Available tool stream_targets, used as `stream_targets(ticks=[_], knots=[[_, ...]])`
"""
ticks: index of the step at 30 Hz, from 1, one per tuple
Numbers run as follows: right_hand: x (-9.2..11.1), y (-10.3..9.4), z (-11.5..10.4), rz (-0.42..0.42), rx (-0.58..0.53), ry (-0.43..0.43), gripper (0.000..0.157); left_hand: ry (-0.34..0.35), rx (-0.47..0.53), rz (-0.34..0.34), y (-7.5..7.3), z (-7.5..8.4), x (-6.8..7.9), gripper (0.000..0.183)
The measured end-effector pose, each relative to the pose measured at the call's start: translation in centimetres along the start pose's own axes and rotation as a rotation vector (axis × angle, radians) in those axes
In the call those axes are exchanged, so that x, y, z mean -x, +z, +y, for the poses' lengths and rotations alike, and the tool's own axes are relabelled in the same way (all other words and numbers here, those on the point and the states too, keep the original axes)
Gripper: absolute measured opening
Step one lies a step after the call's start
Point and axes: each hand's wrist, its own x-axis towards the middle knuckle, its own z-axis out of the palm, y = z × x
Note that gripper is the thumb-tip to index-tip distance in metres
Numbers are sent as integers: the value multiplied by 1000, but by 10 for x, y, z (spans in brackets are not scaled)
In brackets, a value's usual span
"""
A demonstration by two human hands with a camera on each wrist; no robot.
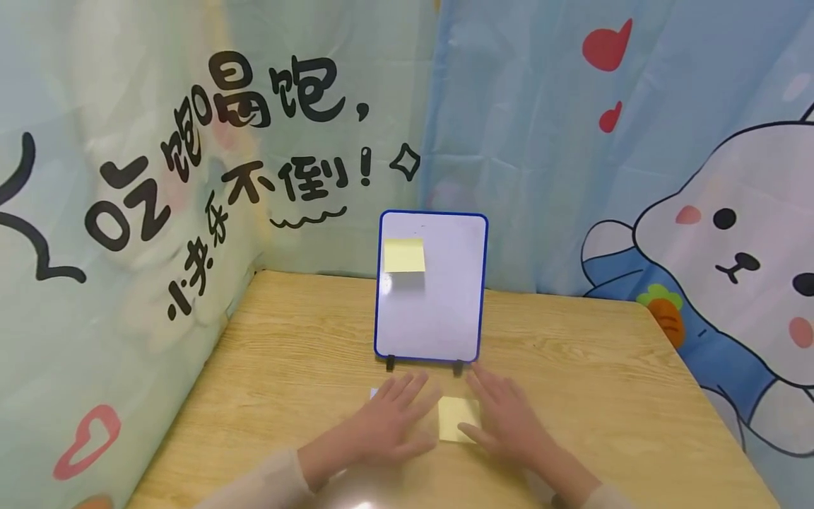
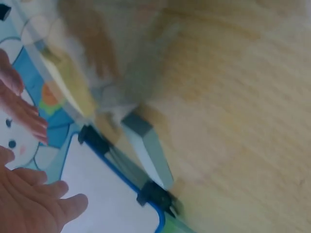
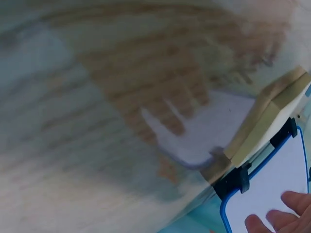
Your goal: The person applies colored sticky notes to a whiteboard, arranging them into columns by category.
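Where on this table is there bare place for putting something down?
Two patches of the table look bare: left of the whiteboard, towards the left curtain; and right of it, beyond the right hand, towards the rabbit curtain. Just before the whiteboard is crowded: both hands, the yellow sticky pad and a pale block.

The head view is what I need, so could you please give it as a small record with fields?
Whiteboard: blue-framed, standing on the table, black feet
Yellow note: on the whiteboard, upper left
Yellow pad: on the table, between the hands
Left hand: fingers extended, left of the pad
Right hand: thumb overlapping the pad; contact unclear
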Motion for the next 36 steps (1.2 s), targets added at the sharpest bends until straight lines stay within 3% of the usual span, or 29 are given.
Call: stream_targets(ticks=[4,9,16,23,30,36], knots=[[5,2,-2,-53,-12,-7,77,22,11,-53,8,5,0,70],[11,3,-3,-44,-50,-82,65,34,-31,-127,16,8,1,69],[13,5,-4,-81,-71,-123,56,38,-53,-171,21,8,2,70],[10,4,-5,-112,-43,-122,29,17,-26,-217,25,9,5,72],[4,4,-2,-163,-40,-132,37,1,14,-234,17,10,6,69],[3,4,2,-151,-38,-188,35,12,13,-226,17,9,7,69]])
